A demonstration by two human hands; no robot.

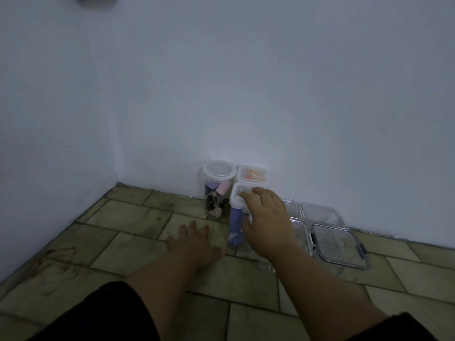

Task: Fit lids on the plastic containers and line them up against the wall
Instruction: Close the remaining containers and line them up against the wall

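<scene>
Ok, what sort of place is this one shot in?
Probably a bare indoor room corner, seen at floor level: worn floor tiles, two plain painted walls meeting, and lidded containers standing on the floor against one wall.

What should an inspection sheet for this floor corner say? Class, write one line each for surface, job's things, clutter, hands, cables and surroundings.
Surface: tiled floor, stained, in dim light.
Job's things: round tub and square tub, both lidded, at the wall; tall tub, lidded, in front of the square one; clear boxes to its right, the nearest lidded, the others partly hidden by the hand.
Clutter: nothing seen.
Hands: left hand flat on the floor; right hand on the tall tub's lid, thumb down its side.
Cables: nothing seen.
Surroundings: pale wall, corner at left; dark blur at top, unclear.
</scene>
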